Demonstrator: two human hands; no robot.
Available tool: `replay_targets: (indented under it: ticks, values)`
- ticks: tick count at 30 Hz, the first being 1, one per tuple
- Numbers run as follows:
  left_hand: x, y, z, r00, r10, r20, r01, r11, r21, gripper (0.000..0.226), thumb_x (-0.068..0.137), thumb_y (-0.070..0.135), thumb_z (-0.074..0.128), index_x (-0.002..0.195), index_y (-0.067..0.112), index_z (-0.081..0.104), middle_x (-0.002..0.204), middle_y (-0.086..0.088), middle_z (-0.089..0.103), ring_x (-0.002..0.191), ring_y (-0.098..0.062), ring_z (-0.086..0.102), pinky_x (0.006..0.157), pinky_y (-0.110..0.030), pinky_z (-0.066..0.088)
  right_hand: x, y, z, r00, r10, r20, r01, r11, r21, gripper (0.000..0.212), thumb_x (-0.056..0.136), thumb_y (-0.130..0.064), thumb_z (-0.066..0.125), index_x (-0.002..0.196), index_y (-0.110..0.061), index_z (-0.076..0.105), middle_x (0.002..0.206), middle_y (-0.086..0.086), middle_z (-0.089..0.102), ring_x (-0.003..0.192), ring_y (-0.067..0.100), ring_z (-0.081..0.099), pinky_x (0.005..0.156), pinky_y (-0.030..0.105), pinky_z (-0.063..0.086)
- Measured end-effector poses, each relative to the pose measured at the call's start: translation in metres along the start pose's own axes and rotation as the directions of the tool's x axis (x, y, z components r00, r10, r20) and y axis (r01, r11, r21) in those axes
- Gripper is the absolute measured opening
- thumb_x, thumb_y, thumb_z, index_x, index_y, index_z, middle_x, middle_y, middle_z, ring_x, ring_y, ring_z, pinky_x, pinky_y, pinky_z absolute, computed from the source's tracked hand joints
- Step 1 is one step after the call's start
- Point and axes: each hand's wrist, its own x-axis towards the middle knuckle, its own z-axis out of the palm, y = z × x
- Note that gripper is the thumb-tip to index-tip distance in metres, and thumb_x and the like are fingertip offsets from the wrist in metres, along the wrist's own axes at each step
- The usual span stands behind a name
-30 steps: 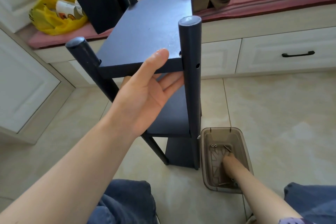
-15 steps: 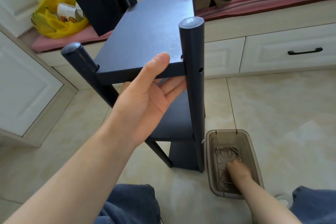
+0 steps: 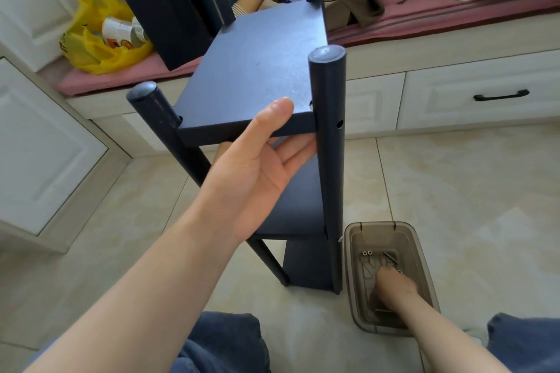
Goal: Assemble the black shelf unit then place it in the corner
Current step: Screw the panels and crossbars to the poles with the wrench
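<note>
Open tile floor (image 3: 469,191) lies right of the upright black shelf unit (image 3: 251,70). The left hand (image 3: 251,166) grips its top shelf's front edge, thumb above. In the box (image 3: 424,251) beside its post, the right hand (image 3: 394,285) reaches down, its fingers hidden.

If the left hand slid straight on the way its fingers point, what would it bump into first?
Probably the near right post: the left hand pinches the top shelf, its fingers aimed at that post.

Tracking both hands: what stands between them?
In the head view, the black shelf unit's round front post, between the left hand holding the top shelf and the right hand in the translucent brown plastic tub.
</note>
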Motion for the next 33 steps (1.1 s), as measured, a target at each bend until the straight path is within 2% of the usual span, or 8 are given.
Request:
replay_targets:
  ticks: [6, 9, 12, 15, 21, 24, 30, 33]
  values:
    - [0.0, 0.001, 0.0, 1.0, -0.005, -0.012, 0.005, 1.0, -0.025, 0.02, 0.098, 0.018, 0.059, 0.091, 0.015, 0.078, 0.119, -0.011, 0.073, 0.12, -0.033, 0.066, 0.1, -0.041, 0.054, -0.011, -0.014, -0.06, 0.994, -0.099, 0.048, 0.091, 0.986, 0.137, 0.01, 0.097, -0.016, 0.053, 0.106, -0.014, 0.057, 0.11, 0.008, 0.065, 0.094, 0.023, 0.064, 0.073, 0.029, 0.047]
    - [-0.003, 0.002, -0.002, 1.0, 0.006, -0.027, -0.007, 0.999, -0.031, 0.013, 0.096, 0.018, 0.062, 0.097, 0.012, 0.074, 0.12, -0.014, 0.073, 0.119, -0.034, 0.066, 0.099, -0.042, 0.055, -0.027, -0.025, -0.107, 0.992, -0.114, 0.051, 0.107, 0.987, 0.119, 0.014, 0.092, -0.018, 0.064, 0.105, -0.011, 0.065, 0.098, 0.007, 0.068, 0.088, 0.023, 0.066, 0.068, 0.026, 0.048]
    - [-0.006, 0.004, -0.007, 0.999, 0.013, -0.035, -0.015, 0.999, -0.048, 0.029, 0.092, 0.018, 0.065, 0.117, 0.003, 0.061, 0.126, -0.018, 0.07, 0.119, -0.035, 0.066, 0.096, -0.041, 0.056, -0.053, -0.034, -0.16, 0.974, -0.228, 0.005, 0.227, 0.969, 0.095, 0.021, 0.086, -0.018, 0.07, 0.1, -0.002, 0.071, 0.084, 0.011, 0.065, 0.074, 0.022, 0.059, 0.064, 0.025, 0.043]
    - [-0.009, 0.004, -0.009, 0.999, 0.01, -0.035, -0.012, 0.997, -0.071, 0.039, 0.095, 0.018, 0.064, 0.127, -0.001, 0.054, 0.127, -0.02, 0.068, 0.12, -0.037, 0.066, 0.095, -0.04, 0.056, -0.091, -0.036, -0.214, 0.939, -0.342, -0.032, 0.339, 0.906, 0.252, 0.013, 0.085, -0.019, 0.074, 0.087, -0.007, 0.076, 0.073, 0.005, 0.073, 0.055, 0.009, 0.062, 0.053, 0.019, 0.048]
    - [-0.012, 0.004, -0.007, 0.997, 0.012, -0.071, -0.017, 0.996, -0.083, 0.034, 0.091, 0.019, 0.067, 0.123, 0.007, 0.067, 0.123, -0.016, 0.071, 0.115, -0.035, 0.069, 0.092, -0.04, 0.057, -0.173, -0.031, -0.276, 0.867, -0.495, -0.054, 0.442, 0.717, 0.538, 0.011, 0.083, -0.01, 0.075, 0.092, -0.009, 0.079, 0.078, 0.002, 0.077, 0.069, 0.008, 0.071, 0.064, 0.017, 0.056]
    - [-0.01, 0.005, -0.004, 0.997, 0.012, -0.07, -0.017, 0.997, -0.076, 0.023, 0.086, 0.022, 0.072, 0.107, 0.014, 0.078, 0.121, -0.017, 0.072, 0.113, -0.035, 0.07, 0.09, -0.039, 0.058, -0.206, -0.029, -0.299, 0.824, -0.538, -0.179, 0.527, 0.612, 0.589, 0.01, 0.082, -0.009, 0.076, 0.087, -0.016, 0.081, 0.079, 0.004, 0.077, 0.066, 0.006, 0.069, 0.064, 0.016, 0.054]
    - [-0.004, 0.006, 0.0, 0.999, 0.013, -0.044, -0.017, 0.996, -0.083, 0.043, 0.086, 0.023, 0.076, 0.123, 0.005, 0.064, 0.126, -0.021, 0.069, 0.114, -0.038, 0.068, 0.09, -0.04, 0.058, -0.255, -0.02, -0.339, 0.693, -0.52, -0.499, 0.72, 0.464, 0.517, 0.002, 0.079, -0.018, 0.08, 0.081, -0.017, 0.08, 0.077, 0.003, 0.077, 0.06, 0.012, 0.07, 0.056, 0.018, 0.053]
    - [-0.004, 0.006, 0.001, 0.999, 0.028, -0.031, -0.03, 0.996, -0.09, 0.032, 0.085, 0.022, 0.077, 0.112, 0.006, 0.071, 0.125, -0.023, 0.069, 0.115, -0.039, 0.068, 0.092, -0.041, 0.058, -0.272, -0.013, -0.344, 0.593, -0.494, -0.636, 0.805, 0.344, 0.483, 0.02, 0.067, -0.033, 0.081, 0.084, -0.023, 0.08, 0.077, 0.003, 0.077, 0.061, 0.014, 0.07, 0.056, 0.018, 0.053]
